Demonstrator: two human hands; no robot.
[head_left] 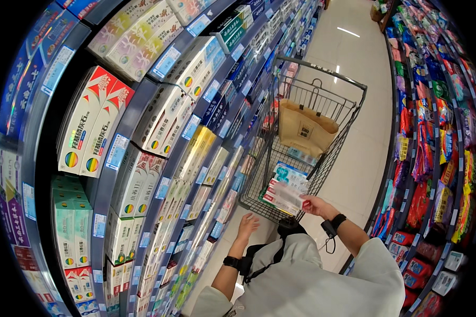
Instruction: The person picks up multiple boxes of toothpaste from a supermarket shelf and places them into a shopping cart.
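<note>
My right hand (317,206) grips the end of a white and red toothpaste box (283,196), blurred by motion, over the near end of a wire shopping cart (349,98). Behind it, a blue and white package (290,172) lies in the cart; its kind is hard to make out. Farther up the basket stands a brown paper bag (308,129). My left hand (247,226) hangs beside the cart's near left corner, fingers spread and holding nothing. It is nearest to the lower shelves of boxed toothpaste (214,206).
Tall shelves of toothpaste boxes (98,124) line the left side, with price tags (116,151) along their edges. On the right, a shelf holds colourful bagged goods (423,132) and red packs (418,267). Pale tiled floor (367,153) runs between them.
</note>
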